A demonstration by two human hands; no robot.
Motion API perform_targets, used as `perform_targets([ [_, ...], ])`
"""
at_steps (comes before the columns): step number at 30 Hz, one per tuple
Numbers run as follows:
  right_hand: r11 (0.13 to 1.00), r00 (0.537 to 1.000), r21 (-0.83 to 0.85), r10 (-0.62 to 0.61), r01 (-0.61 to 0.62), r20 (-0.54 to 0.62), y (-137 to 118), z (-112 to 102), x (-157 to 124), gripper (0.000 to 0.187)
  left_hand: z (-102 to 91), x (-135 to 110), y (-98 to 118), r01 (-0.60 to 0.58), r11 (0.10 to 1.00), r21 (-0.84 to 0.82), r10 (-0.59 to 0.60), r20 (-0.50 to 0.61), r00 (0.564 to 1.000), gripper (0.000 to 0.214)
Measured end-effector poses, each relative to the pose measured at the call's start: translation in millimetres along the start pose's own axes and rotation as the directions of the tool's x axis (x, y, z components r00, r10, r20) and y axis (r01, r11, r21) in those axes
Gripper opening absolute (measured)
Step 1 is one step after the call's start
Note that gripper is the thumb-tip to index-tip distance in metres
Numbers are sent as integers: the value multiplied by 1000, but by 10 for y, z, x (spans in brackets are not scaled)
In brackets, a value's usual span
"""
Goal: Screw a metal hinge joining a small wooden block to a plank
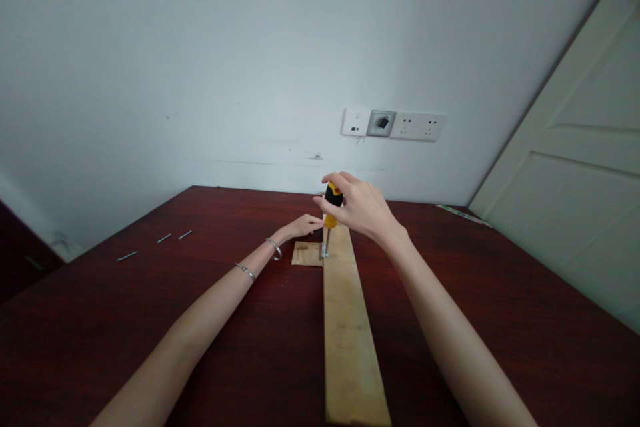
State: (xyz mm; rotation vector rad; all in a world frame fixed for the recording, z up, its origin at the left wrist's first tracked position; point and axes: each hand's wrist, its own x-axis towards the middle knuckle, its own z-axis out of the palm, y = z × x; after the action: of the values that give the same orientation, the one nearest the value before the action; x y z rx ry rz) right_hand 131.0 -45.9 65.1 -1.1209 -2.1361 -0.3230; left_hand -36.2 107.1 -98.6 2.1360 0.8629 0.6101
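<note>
Red-brown table [250,360]; wall sockets [417,127] beyond plank [350,333]. Right hand [369,208] grips screwdriver [333,196] above plank; left hand [301,225] beside plank, grip unclear.

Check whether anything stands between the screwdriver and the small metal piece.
Nothing visible does. The right hand holds the screwdriver, and its shaft runs down to the metal piece at the left edge of the plank. The left hand is left of the shaft.

There are three metal rods [164,238], two bracelets [245,271], two wood pieces [350,327], one screwdriver [333,196].
</note>
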Motion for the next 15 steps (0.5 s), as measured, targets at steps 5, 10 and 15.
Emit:
perform_targets([
  [5,999,1000,40,-20,19,9,31,-2,11,28,-2,-10,1,24,999,23,-24,-1,1000,27],
  [10,1000,999,-13,-16,16,43,38,-53,-3,35,-7,-16,6,-9,1000,-11,10,13,1000,29],
  [15,999,999,40,-1,0,39,74,-43,6,30,-8,-36,43,20,1000,-4,-20,11,1000,32],
])
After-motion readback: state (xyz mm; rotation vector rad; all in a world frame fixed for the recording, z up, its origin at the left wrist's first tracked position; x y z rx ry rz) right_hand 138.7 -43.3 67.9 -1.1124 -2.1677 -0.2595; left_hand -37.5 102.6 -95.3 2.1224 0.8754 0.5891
